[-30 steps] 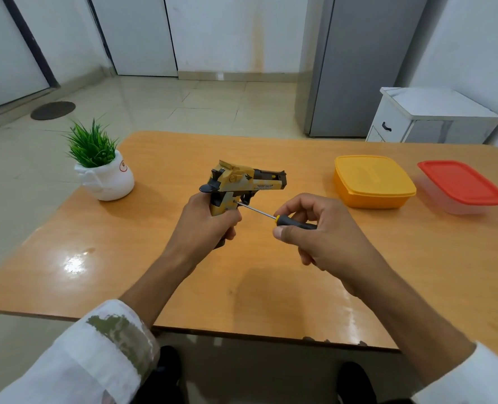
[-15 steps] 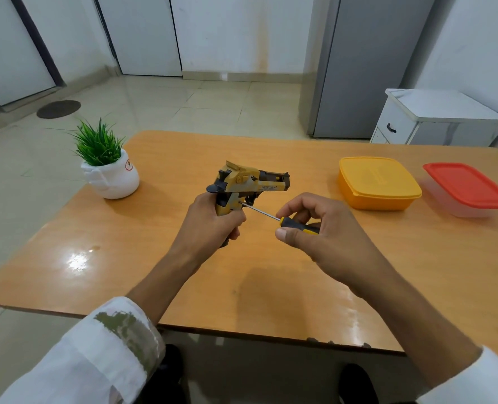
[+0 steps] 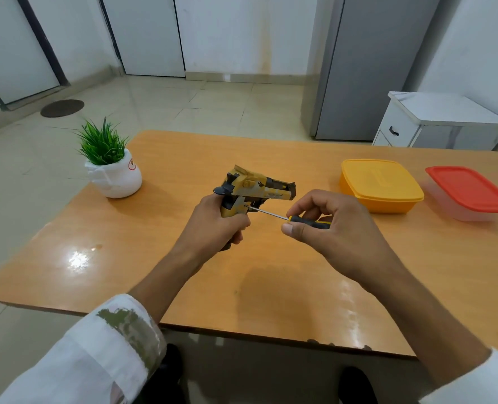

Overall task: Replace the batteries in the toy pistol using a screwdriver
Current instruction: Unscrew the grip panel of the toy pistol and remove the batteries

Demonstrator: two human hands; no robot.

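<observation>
Two-handed, and starting at the grips: wrapping the left hand [image 3: 212, 225] round the butt of the toy pistol [image 3: 253, 189], fingers curled close about it, holding it above the table [image 3: 271, 287] with the barrel pointing right. Pinching the black-and-yellow handle of the screwdriver [image 3: 309, 221] in the right hand [image 3: 335, 228], thumb beneath the front of the handle and the other fingers curled over it. Laying the thin shaft from lower right up to upper left, tip meeting the side of the butt just above the left fingers, apparently at a screw, though too small to tell whether seated in the head. Judging the step as undoing the battery-cover screw, seeing no cover off and no batteries yet. Hanging the next twist on one relation: pistol lying left of the right hand, straight along the shaft's long axis, so needing push and spin in line with that axis, bracing with the left. Risking a slip of the tip toward the left fingers if tilting. Leaving, further out, a yellow-lidded box [image 3: 379, 182] and a red-lidded box [image 3: 469, 191] at the table's right, a potted plant [image 3: 110, 167] at its left.
</observation>
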